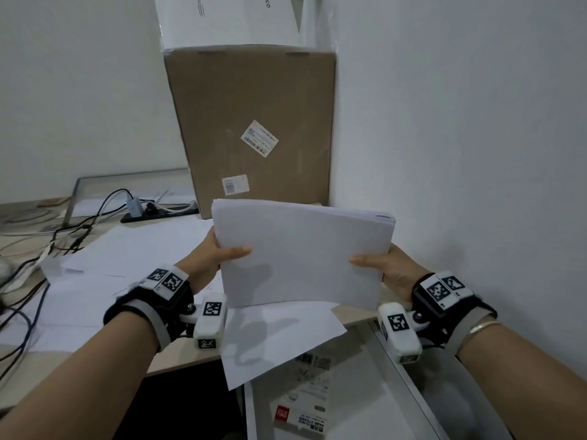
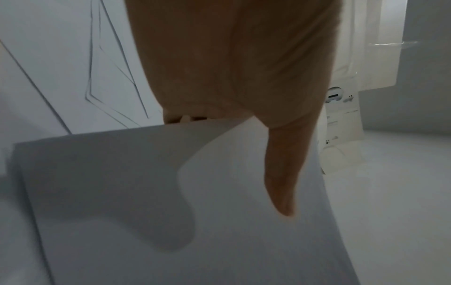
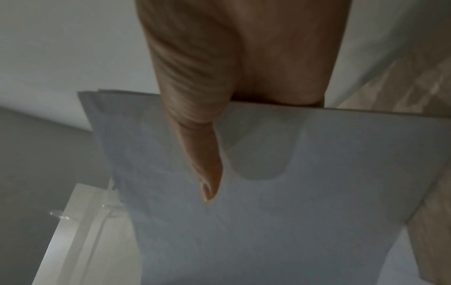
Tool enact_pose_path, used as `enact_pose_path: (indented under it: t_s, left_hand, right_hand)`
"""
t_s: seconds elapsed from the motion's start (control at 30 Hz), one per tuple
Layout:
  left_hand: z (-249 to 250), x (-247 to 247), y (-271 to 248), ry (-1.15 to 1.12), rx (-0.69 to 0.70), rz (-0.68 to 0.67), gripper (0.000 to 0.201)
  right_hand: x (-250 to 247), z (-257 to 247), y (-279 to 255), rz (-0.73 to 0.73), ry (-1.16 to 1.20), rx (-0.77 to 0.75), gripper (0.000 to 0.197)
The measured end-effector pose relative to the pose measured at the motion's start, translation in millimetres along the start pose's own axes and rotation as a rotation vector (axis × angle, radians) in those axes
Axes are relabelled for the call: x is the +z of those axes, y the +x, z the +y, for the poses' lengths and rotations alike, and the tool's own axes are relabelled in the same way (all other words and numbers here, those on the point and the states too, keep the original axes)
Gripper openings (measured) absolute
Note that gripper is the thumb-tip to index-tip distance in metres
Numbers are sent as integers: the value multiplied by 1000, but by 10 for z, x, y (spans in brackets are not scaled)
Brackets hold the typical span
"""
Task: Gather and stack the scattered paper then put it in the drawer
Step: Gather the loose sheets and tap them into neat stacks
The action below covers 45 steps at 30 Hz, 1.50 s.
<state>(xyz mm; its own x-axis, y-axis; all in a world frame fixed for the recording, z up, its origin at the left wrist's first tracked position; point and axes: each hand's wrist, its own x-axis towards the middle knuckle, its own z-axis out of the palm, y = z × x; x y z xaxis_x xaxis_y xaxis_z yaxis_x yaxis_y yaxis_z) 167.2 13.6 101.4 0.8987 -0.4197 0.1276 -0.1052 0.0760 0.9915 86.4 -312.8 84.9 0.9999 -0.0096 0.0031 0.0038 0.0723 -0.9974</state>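
A stack of white paper (image 1: 301, 252) is held up above the desk, tilted toward me. My left hand (image 1: 219, 254) grips its left edge, thumb lying on the top sheet (image 2: 219, 192), fingers hidden behind. My right hand (image 1: 378, 265) grips the right edge in the same way, its thumb pressed on the stack of paper (image 3: 280, 192). More loose sheets (image 1: 127, 258) lie spread over the desk, and one sheet (image 1: 273, 338) hangs over the desk's front edge. Below at the right, the drawer (image 1: 336, 392) stands open, with a label packet inside.
A tall cardboard box (image 1: 251, 122) stands at the back against the right wall, a white box on top. Black cables (image 1: 47, 236) and a power strip (image 1: 152, 211) lie at the left. The wall runs close on the right.
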Motion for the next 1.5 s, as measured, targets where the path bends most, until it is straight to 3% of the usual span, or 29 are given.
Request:
enact_pose_path:
  t_s: [0.17, 0.3, 0.4, 0.47, 0.53, 0.6, 0.67, 0.77, 0.8, 0.83, 0.93, 0.97, 1.07, 1.17, 1.3, 1.5]
  left_hand:
    - [-69, -73, 13, -25, -4, 140, 100]
    - [-103, -41, 19, -8, -45, 105, 80]
    - [-121, 29, 8, 0, -77, 105, 87]
    - [-79, 89, 20, -8, -74, 153, 80]
    - [20, 145, 42, -34, -60, 197, 55]
    - [84, 146, 51, -73, -48, 212, 42]
    - [46, 111, 12, -88, -80, 181, 41]
    - [-247, 97, -84, -37, -231, 120, 60]
    - [-343, 103, -95, -32, -274, 144, 59]
    - [-425, 101, -88, -39, -292, 190, 54]
    - [-500, 63, -15, -52, -323, 275, 50]
    - [-501, 58, 13, -47, -326, 293, 50]
    - [-440, 90, 97, -26, -320, 372, 45]
    - [-337, 115, 229, -21, -293, 431, 33]
    - [-265, 19, 341, 14, -302, 525, 11]
    - [-398, -89, 197, 19, -378, 488, 12]
  right_hand:
    - [-56, 43, 1, 97, 4, -21, 41]
    - [-49, 92, -35, 37, -29, 25, 43]
    - [5, 120, -16, 74, -50, 50, 50]
    - [70, 55, 24, 162, -80, 12, 32]
    - [119, -47, 70, 223, -84, -38, 15]
    - [144, -116, 78, 226, -52, -63, 11]
    - [140, -52, 87, 173, -53, -12, 24]
    - [99, 248, 57, 48, -107, 171, 88]
    - [78, 339, 57, 17, -116, 217, 100]
    - [67, 410, 59, 8, -130, 247, 99]
    - [95, 451, 42, 92, -234, 238, 43]
    - [97, 459, 48, 121, -297, 216, 33]
    - [134, 381, 54, 156, -338, 203, 30]
    - [141, 302, 48, 153, -59, 224, 26]
    - [141, 247, 61, 278, 160, 223, 7]
    - [184, 190, 431, 365, 336, 326, 24]
